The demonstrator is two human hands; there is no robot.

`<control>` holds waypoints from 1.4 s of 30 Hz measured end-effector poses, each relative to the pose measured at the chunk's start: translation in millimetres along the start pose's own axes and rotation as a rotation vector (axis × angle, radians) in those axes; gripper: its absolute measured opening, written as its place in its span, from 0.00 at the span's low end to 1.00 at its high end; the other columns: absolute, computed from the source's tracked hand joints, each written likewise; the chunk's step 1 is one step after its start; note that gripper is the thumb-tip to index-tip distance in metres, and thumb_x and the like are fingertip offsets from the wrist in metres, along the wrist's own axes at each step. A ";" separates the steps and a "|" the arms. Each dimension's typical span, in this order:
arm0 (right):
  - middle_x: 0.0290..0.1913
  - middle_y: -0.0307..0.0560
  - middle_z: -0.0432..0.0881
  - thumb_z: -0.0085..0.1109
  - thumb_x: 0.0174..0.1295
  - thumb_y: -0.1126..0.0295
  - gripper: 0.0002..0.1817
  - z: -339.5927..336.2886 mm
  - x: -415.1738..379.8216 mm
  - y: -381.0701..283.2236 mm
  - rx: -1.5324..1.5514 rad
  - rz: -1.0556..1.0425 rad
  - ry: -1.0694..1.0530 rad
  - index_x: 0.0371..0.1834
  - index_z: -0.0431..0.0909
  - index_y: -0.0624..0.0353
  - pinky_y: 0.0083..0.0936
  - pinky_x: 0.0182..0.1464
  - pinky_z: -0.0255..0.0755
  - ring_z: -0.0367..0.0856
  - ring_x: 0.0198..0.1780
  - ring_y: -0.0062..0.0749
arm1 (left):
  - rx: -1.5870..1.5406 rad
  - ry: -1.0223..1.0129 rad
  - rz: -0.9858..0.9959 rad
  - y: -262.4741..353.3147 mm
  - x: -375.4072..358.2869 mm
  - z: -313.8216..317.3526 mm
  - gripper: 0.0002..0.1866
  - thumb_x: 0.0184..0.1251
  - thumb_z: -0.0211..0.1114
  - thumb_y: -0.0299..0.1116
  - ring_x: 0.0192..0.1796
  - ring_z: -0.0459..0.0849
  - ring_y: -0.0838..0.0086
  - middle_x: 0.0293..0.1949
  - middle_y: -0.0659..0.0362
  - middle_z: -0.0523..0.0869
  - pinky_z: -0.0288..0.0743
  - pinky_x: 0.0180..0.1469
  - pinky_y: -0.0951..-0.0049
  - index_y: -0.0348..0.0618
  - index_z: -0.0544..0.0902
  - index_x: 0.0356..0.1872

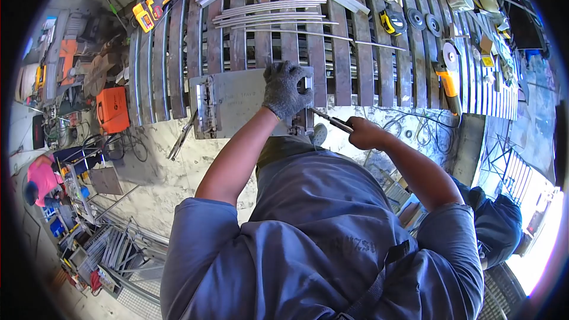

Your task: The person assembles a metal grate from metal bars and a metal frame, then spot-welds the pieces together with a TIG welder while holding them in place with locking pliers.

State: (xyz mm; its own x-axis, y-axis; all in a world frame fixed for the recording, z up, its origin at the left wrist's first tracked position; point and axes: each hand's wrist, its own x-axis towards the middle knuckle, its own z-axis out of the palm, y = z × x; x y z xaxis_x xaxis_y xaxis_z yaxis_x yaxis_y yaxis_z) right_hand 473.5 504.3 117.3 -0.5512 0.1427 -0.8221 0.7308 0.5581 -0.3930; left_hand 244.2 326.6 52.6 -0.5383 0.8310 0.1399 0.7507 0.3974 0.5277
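Two hands work at one flat metal plate (240,104). The gloved left hand (287,88) presses spread fingers on the plate's right edge, pinning it to the slatted steel bench (341,65). Just right of it, the bare right hand (363,133) is clenched round a slim tool (332,121), tip at that edge. Whether anything is already done cannot be told. Beyond the right hand lies a yellow angle grinder (448,86).

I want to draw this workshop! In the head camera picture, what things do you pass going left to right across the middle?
Orange machine → metal plate → gloved left hand → bare right hand holding a tool → orange-handled grinder.
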 end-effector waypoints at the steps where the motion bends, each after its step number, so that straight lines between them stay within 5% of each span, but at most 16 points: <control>1: 0.59 0.77 0.89 0.56 0.69 0.70 0.22 4.4 1.9 1.1 -0.022 0.002 0.009 0.62 0.85 0.72 0.55 0.68 0.81 0.88 0.65 0.70 | 0.008 -0.001 -0.002 -0.4 0.2 -0.2 0.25 0.54 0.77 0.47 0.66 0.76 0.51 0.56 0.58 0.83 0.64 0.74 0.41 0.65 0.92 0.57; 7: 0.49 0.77 0.92 0.74 0.73 0.51 0.28 20.3 2.9 -3.4 -0.060 0.043 0.070 0.53 0.89 0.72 0.54 0.60 0.85 0.93 0.55 0.70 | 0.016 -0.010 -0.006 -0.6 0.3 0.5 0.25 0.54 0.78 0.47 0.66 0.76 0.51 0.56 0.58 0.83 0.64 0.74 0.41 0.66 0.91 0.58; 16: 0.47 0.68 0.94 0.78 0.70 0.48 0.26 22.5 7.9 0.9 -0.054 0.050 0.081 0.49 0.91 0.66 0.51 0.57 0.85 0.94 0.49 0.61 | -0.007 0.002 0.004 -0.3 0.3 0.6 0.24 0.55 0.78 0.48 0.66 0.76 0.51 0.55 0.57 0.82 0.64 0.74 0.41 0.65 0.91 0.57; 22: 0.44 0.69 0.93 0.79 0.68 0.47 0.28 23.6 4.3 1.3 -0.028 0.029 0.157 0.44 0.91 0.67 0.53 0.56 0.85 0.94 0.49 0.65 | 0.006 0.004 0.006 -2.2 -1.6 3.5 0.24 0.55 0.78 0.47 0.68 0.76 0.49 0.58 0.57 0.81 0.63 0.75 0.38 0.62 0.90 0.56; 28: 0.47 0.66 0.93 0.79 0.65 0.40 0.32 16.5 -0.8 4.4 -0.105 -0.071 0.142 0.44 0.90 0.64 0.52 0.58 0.84 0.93 0.52 0.62 | -0.060 0.027 0.013 3.3 1.7 -6.8 0.22 0.59 0.79 0.45 0.63 0.81 0.52 0.55 0.56 0.86 0.67 0.73 0.45 0.63 0.92 0.56; 30: 0.51 0.67 0.93 0.80 0.63 0.36 0.39 12.1 -3.3 12.7 -0.100 -0.111 0.148 0.57 0.89 0.65 0.50 0.61 0.85 0.93 0.56 0.61 | -0.265 0.051 0.034 -5.0 3.2 -11.5 0.22 0.61 0.80 0.43 0.61 0.84 0.52 0.54 0.54 0.88 0.72 0.71 0.49 0.58 0.92 0.58; 33: 0.55 0.68 0.93 0.81 0.60 0.33 0.50 1.5 -15.8 29.5 -0.025 -0.139 0.213 0.72 0.83 0.66 0.48 0.65 0.84 0.92 0.60 0.61 | -0.366 0.487 0.136 31.2 -4.1 -86.5 0.21 0.66 0.80 0.36 0.58 0.87 0.55 0.55 0.50 0.90 0.78 0.66 0.54 0.46 0.91 0.60; 34: 0.55 0.64 0.93 0.81 0.63 0.37 0.44 2.8 -17.2 41.9 -0.022 -0.147 0.291 0.67 0.85 0.66 0.46 0.61 0.85 0.93 0.58 0.56 | -0.470 0.512 0.113 58.7 -17.8 -130.1 0.21 0.70 0.79 0.31 0.60 0.87 0.57 0.59 0.46 0.90 0.80 0.64 0.56 0.36 0.89 0.61; 36: 0.51 0.64 0.94 0.81 0.64 0.39 0.41 -6.2 -27.5 66.6 0.008 -0.110 0.334 0.63 0.87 0.68 0.45 0.58 0.86 0.94 0.54 0.54 | -0.547 0.625 -0.006 115.0 -66.0 -203.0 0.18 0.73 0.75 0.26 0.60 0.86 0.60 0.59 0.49 0.89 0.79 0.65 0.58 0.37 0.88 0.62; 39: 0.44 0.62 0.95 0.82 0.64 0.41 0.36 10.5 -9.0 113.6 0.004 -0.174 0.439 0.57 0.90 0.66 0.44 0.52 0.87 0.95 0.47 0.53 | -0.469 0.870 0.288 173.3 -133.6 -273.4 0.16 0.73 0.75 0.28 0.58 0.86 0.62 0.55 0.50 0.88 0.79 0.62 0.59 0.38 0.87 0.59; 42: 0.47 0.65 0.94 0.80 0.65 0.51 0.28 19.8 -4.4 122.7 -0.050 -0.194 0.431 0.55 0.90 0.67 0.45 0.55 0.87 0.95 0.50 0.57 | -0.332 1.063 0.543 206.9 -171.4 -306.7 0.14 0.73 0.75 0.31 0.56 0.85 0.63 0.52 0.52 0.87 0.79 0.60 0.60 0.39 0.86 0.56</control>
State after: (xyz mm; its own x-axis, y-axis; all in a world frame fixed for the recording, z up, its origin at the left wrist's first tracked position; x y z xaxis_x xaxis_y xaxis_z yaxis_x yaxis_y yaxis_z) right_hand 573.5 556.0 64.5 -0.8001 0.3521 -0.4857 0.5835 0.6449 -0.4937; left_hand 374.4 147.0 394.7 -0.3477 0.0677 0.9351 0.9237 -0.1464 0.3541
